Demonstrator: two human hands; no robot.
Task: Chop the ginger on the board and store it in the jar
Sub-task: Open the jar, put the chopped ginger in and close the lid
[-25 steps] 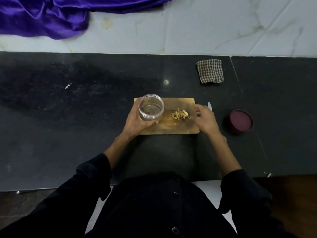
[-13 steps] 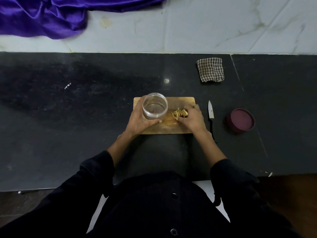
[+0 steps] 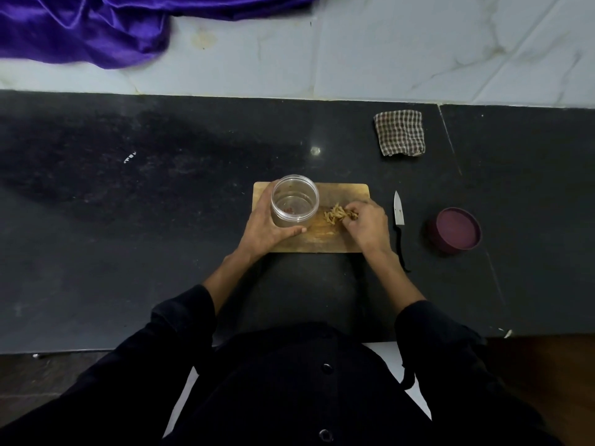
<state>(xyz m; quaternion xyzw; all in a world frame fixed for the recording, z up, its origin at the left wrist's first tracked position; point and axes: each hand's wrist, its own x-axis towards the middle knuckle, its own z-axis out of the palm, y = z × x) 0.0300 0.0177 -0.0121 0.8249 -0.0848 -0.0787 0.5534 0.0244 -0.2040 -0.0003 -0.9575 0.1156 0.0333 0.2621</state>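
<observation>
A small wooden board [image 3: 346, 194] lies on the black counter. A clear plastic jar [image 3: 294, 201], open at the top, stands on the board's left part, and my left hand [image 3: 269, 228] is wrapped around its left and near side. A small heap of pale chopped ginger [image 3: 336, 215] lies in the middle of the board, right of the jar. My right hand [image 3: 367, 225] rests on the board's right part with its fingertips curled into the right edge of the heap. A few small reddish bits show inside the jar.
A knife [image 3: 398, 220] with a black handle lies on the counter just right of the board. The maroon jar lid [image 3: 455, 233] sits further right. A checked cloth [image 3: 400, 132] lies at the back right. Purple fabric [image 3: 80, 30] drapes over the white ledge behind.
My right hand has slid left from the board's right edge onto the ginger heap, uncovering the knife. The jar and my left hand have stayed almost in place.
</observation>
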